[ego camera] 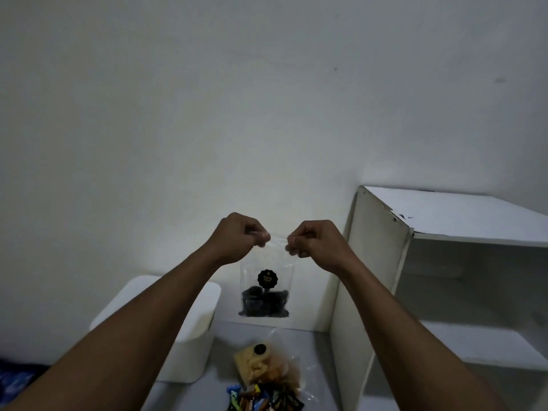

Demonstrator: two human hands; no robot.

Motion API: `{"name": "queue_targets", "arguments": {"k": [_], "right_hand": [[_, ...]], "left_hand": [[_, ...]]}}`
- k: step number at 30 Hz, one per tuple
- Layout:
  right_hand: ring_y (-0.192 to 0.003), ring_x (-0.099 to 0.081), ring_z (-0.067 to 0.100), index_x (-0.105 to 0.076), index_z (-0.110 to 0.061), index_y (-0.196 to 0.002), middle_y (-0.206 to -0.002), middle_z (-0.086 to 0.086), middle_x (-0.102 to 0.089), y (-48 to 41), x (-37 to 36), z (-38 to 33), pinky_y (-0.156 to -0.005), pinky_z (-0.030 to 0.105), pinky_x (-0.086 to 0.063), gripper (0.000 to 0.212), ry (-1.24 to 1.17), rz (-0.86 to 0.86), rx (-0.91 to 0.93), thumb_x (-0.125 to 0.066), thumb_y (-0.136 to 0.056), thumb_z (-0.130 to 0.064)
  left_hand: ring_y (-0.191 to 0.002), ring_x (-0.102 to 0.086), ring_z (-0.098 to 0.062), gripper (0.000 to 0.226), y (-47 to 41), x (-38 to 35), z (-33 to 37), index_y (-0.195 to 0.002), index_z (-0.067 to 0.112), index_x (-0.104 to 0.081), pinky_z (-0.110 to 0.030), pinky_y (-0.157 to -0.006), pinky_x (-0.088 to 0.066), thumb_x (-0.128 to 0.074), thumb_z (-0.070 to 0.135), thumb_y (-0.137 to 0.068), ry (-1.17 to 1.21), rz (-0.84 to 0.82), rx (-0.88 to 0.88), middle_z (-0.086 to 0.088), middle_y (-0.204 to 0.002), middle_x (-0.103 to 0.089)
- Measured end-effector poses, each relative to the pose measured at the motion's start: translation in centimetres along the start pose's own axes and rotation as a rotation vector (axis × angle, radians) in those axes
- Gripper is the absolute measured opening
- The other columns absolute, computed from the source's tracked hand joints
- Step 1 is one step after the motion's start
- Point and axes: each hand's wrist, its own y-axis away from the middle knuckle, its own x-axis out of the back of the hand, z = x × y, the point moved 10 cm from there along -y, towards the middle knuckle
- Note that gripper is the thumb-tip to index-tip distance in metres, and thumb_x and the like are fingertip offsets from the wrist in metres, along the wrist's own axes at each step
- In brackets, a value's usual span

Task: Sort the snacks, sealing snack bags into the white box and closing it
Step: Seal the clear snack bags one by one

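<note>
A clear snack bag [264,292] with dark pieces at its bottom and a round black sticker hangs in the air before the wall. My left hand [237,237] pinches the bag's top edge at its left end. My right hand [315,241] pinches the same edge at its right end. The white box [189,330] stands on the table below my left forearm, which covers part of it; its lid looks on. A second clear bag [267,364] with yellow and brown snacks lies on the table.
Several small wrapped candies [264,400] lie in a heap at the bottom edge. A white shelf unit [444,262] with open compartments stands at the right. A plain wall [207,114] fills the background, and blue fabric [14,381] shows at the lower left.
</note>
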Motion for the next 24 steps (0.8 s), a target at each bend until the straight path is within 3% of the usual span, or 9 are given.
{"name": "queue_targets", "arguments": {"k": [5, 10, 14, 18, 22, 24], "right_hand": [[-0.075, -0.073, 0.021, -0.071, -0.005, -0.087, -0.079, 0.007, -0.077, -0.8, 1.1, -0.6, -0.073, 0.036, -0.057, 0.008, 0.009, 0.05, 0.023, -0.064, -0.091, -0.007], [-0.076, -0.071, 0.014, -0.073, -0.01, -0.091, -0.082, 0.005, -0.076, -1.5, 0.4, -0.8, -0.072, 0.033, -0.059, 0.008, -0.004, -0.015, 0.014, -0.067, -0.091, -0.015], [-0.066, -0.065, 0.01, -0.074, -0.01, -0.085, -0.073, 0.001, -0.072, -2.4, 1.3, -0.9, -0.069, 0.031, -0.057, 0.009, 0.051, 0.068, 0.044, -0.067, -0.09, -0.011], [-0.06, -0.061, 0.011, -0.074, -0.006, -0.083, -0.068, 0.002, -0.071, -2.9, 2.5, -0.6, -0.065, 0.027, -0.054, 0.008, 0.018, 0.143, 0.029, -0.068, -0.087, -0.006], [-0.065, -0.063, 0.009, -0.074, -0.008, -0.086, -0.07, 0.0, -0.07, -3.5, 1.4, -0.3, -0.066, 0.029, -0.057, 0.009, 0.04, 0.077, 0.013, -0.069, -0.089, -0.014], [-0.063, -0.062, 0.008, -0.075, -0.008, -0.087, -0.069, -0.001, -0.068, -3.6, 1.0, -0.2, -0.064, 0.027, -0.055, 0.012, 0.074, 0.067, 0.01, -0.071, -0.088, -0.019]], "left_hand": [[-0.064, -0.06, -0.007, 0.013, -1.1, -0.6, 1.5, -0.083, 0.02, -0.077, -0.023, -0.066, -0.048, -0.071, 0.031, -0.087, 0.013, -0.137, -0.04, 0.006, -0.08, -0.077], [-0.057, -0.056, -0.005, 0.012, -2.8, -0.2, 2.3, -0.075, 0.016, -0.077, -0.023, -0.06, -0.044, -0.073, 0.023, -0.085, -0.054, -0.049, -0.097, 0.004, -0.069, -0.075], [-0.055, -0.055, -0.001, 0.012, -3.7, -0.5, 2.7, -0.076, 0.019, -0.078, -0.02, -0.059, -0.044, -0.075, 0.028, -0.084, -0.007, -0.072, -0.124, 0.005, -0.071, -0.075], [-0.067, -0.065, -0.01, 0.008, -4.5, 0.4, 1.4, -0.081, 0.016, -0.078, -0.035, -0.072, -0.057, -0.073, 0.021, -0.086, 0.063, -0.107, -0.09, 0.004, -0.075, -0.077], [-0.068, -0.067, -0.028, 0.01, -4.9, 1.1, 1.3, -0.074, 0.018, -0.077, -0.032, -0.057, -0.051, -0.074, 0.019, -0.083, -0.012, -0.025, -0.12, 0.006, -0.068, -0.075], [-0.066, -0.066, -0.021, 0.009, -5.1, 0.6, 1.1, -0.075, 0.019, -0.078, -0.038, -0.06, -0.054, -0.074, 0.021, -0.083, 0.001, -0.049, -0.125, 0.006, -0.069, -0.075]]}}
